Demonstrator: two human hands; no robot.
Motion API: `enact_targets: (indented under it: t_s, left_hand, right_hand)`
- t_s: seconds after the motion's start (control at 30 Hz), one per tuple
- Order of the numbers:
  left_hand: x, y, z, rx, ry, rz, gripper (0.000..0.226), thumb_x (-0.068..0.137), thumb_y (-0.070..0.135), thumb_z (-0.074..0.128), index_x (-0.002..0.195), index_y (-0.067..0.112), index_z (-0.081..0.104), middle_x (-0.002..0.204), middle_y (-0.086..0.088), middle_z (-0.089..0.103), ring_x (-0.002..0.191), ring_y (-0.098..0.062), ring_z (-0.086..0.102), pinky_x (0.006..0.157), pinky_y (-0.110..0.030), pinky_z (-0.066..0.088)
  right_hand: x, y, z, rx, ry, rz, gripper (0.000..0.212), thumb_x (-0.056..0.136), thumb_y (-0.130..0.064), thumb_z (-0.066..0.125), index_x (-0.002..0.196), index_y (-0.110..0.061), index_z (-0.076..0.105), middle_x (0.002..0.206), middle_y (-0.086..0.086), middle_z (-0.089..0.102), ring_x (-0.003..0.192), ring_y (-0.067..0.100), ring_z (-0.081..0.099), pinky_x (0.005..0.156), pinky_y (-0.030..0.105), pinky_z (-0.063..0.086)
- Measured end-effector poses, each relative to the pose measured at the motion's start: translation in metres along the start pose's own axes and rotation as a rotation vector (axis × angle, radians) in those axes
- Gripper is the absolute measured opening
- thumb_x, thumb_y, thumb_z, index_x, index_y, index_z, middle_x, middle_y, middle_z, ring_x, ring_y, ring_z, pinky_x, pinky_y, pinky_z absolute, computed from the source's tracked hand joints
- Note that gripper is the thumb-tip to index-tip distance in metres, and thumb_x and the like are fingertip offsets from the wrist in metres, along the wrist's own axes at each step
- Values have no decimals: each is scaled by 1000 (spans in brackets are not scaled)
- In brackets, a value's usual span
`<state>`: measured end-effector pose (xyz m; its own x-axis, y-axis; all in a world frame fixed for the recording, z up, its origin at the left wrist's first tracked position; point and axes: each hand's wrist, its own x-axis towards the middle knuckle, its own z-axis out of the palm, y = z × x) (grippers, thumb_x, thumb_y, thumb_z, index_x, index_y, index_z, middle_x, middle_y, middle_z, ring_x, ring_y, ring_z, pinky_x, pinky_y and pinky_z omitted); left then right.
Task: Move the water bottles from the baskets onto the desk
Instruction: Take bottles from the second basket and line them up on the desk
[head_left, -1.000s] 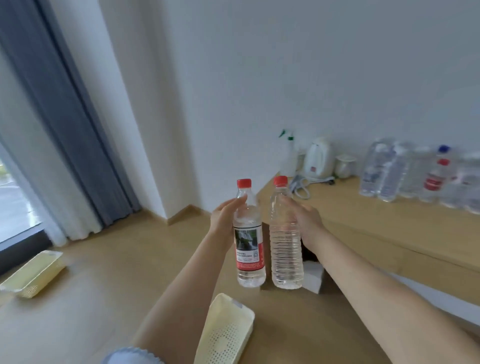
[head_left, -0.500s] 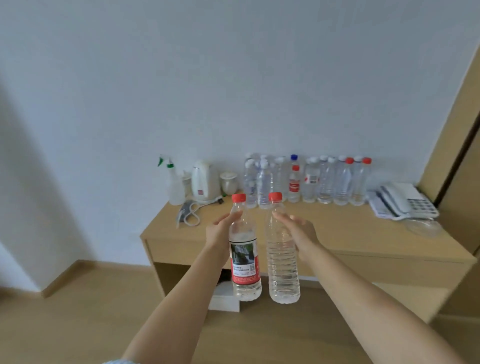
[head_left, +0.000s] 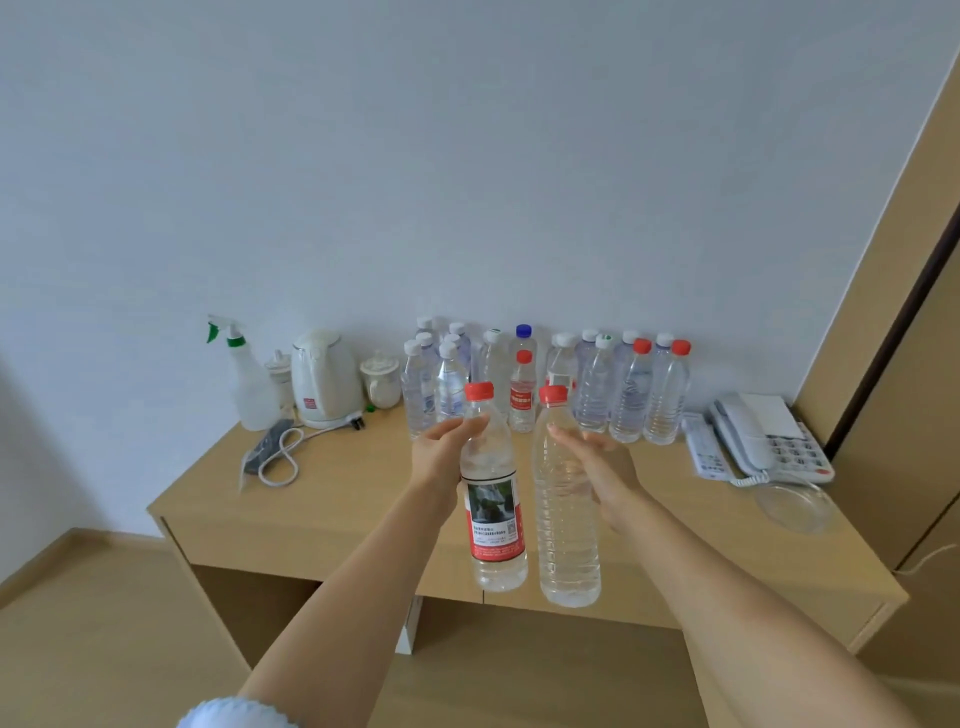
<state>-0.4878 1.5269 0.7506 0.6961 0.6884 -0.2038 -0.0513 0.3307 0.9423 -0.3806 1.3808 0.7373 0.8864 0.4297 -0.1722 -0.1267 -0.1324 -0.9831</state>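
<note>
- A broad bare strip of the wooden desk (head_left: 332, 514) is seen along its front edge and left half; the front edge runs just below the two held bottles.
- The back of the desk is lined by a row of water bottles (head_left: 597, 384) standing against the wall, mostly white-capped, some red-capped, one blue-capped.
- At the back left a spray bottle (head_left: 247, 379), a white kettle (head_left: 324, 379) with its cord, and a lidded cup (head_left: 382, 379) are found.
- At the right a white telephone (head_left: 758, 441) lies, with what appears to be a clear dish (head_left: 792, 506) near the front right corner.
- A labelled red-capped bottle (head_left: 493, 514) is gripped at its shoulder by the left hand (head_left: 441, 457).
- An unlabelled red-capped bottle (head_left: 566, 514) is gripped by the right hand (head_left: 602, 467); both are held upright, side by side, in the air at the desk's front.
</note>
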Motion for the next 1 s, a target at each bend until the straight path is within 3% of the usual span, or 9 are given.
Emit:
enact_targets:
  t_s: [0.1, 0.2, 0.33, 0.43, 0.53, 0.6, 0.67, 0.83, 1.0]
  left_hand:
    - [27, -5, 5, 50, 35, -5, 20, 75, 19, 77, 89, 9, 67, 92, -10, 69, 91, -27, 65, 89, -46, 51]
    - [59, -6, 10, 112, 54, 0, 37, 71, 20, 79, 102, 4, 66, 96, -12, 69, 92, -27, 66, 90, -46, 52]
    - [109, -3, 22, 240, -11, 63, 31, 74, 11, 77, 102, 8, 64, 84, -1, 67, 78, -16, 64, 73, -27, 52]
    - [141, -1, 33, 364, -18, 97, 37, 76, 14, 77, 109, 8, 63, 89, 1, 62, 81, -13, 59, 76, -24, 47]
    - [174, -2, 40, 444, 81, 129, 61, 72, 23, 80, 125, 4, 56, 114, -9, 60, 101, -22, 58, 88, -31, 47]
    - [195, -6, 45, 473, 114, 157, 58, 70, 22, 81, 119, 5, 57, 105, -5, 60, 95, -20, 57, 82, -29, 46]
    - [211, -11, 54, 494, 116, 191, 51, 69, 21, 82, 112, 6, 58, 98, -2, 57, 92, -18, 55, 77, -26, 42]
    - [240, -26, 73, 519, 163, 223, 39, 67, 22, 80, 95, 12, 54, 106, -5, 53, 93, -17, 53, 79, -25, 40]
    - [262, -38, 81, 501, 233, 193, 47, 73, 23, 76, 110, 4, 54, 113, -4, 48, 96, -14, 46, 86, -25, 37]
  right_hand:
    - [30, 5, 0, -10, -14, 13, 65, 64, -53, 77, 112, -11, 63, 107, 10, 67, 100, 27, 62, 96, 47, 48]
    - [62, 7, 3, -20, -13, 60, 86, 58, -58, 79, 128, -14, 55, 123, 6, 62, 111, 24, 59, 91, 36, 46]
    - [114, 12, 5, -98, -3, 34, 110, 33, -78, 76, 124, -18, 59, 125, 3, 63, 113, 22, 60, 90, 35, 47]
    - [148, 8, 7, -180, -8, 10, 99, 43, -69, 77, 123, -14, 58, 118, 4, 65, 105, 21, 63, 77, 31, 54]
    - [179, 3, 16, -262, 11, -4, 63, 61, -46, 83, 110, -12, 62, 105, 3, 66, 99, 22, 64, 86, 39, 55]
    - [199, 4, 23, -322, 34, -22, 51, 66, -36, 84, 106, -12, 63, 102, 2, 66, 96, 20, 63, 82, 35, 54]
    - [215, 5, 29, -332, 54, -34, 48, 67, -31, 83, 105, -11, 64, 101, 1, 66, 93, 16, 62, 74, 25, 48]
    - [246, 7, 43, -292, 131, -23, 43, 70, -22, 81, 103, -12, 56, 98, -1, 62, 89, 14, 58, 74, 24, 39]
    - [268, 13, 53, -324, 166, -35, 42, 69, -18, 82, 96, -16, 50, 82, -11, 55, 79, 10, 55, 67, 21, 39]
